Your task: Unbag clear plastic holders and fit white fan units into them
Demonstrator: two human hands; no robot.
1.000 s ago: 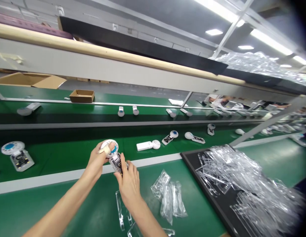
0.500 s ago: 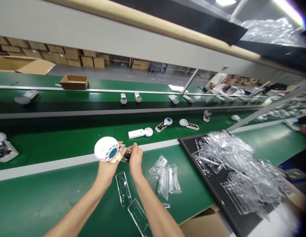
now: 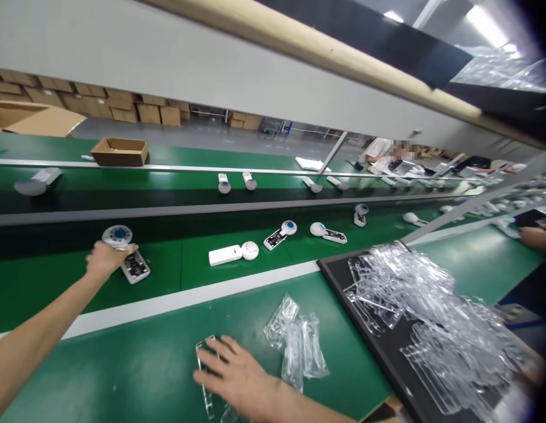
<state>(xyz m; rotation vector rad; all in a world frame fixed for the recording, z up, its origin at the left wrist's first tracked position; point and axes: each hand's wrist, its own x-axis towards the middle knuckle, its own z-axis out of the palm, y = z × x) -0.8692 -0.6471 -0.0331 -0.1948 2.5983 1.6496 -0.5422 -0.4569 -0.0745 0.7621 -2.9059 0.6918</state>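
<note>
My left hand [image 3: 104, 258] is closed on the neck of a white device [image 3: 135, 269] on the green conveyor belt at left. Its round head has a ring of dark segments around a blue centre, and a circuit board shows in its open handle. Low on the near green table, my right hand [image 3: 233, 373] has its fingers spread over a clear plastic frame [image 3: 205, 393]. A second clear piece [image 3: 228, 416] is partly hidden under this hand. To its right lie several clear plastic pieces in wrinkled bags [image 3: 294, 341].
Other white devices [image 3: 226, 254] lie along the belt. A black tray [image 3: 356, 317] heaped with clear plastic parts [image 3: 431, 317] stands at right. A small cardboard box [image 3: 120, 153] sits on the far bench. Another person's hand [image 3: 535, 237] is at far right, near a slanted metal post [image 3: 453, 200].
My left hand has carried the white device leftward onto the belt. My right hand has let go of the device, come down toward me and opened over the clear frame.
</note>
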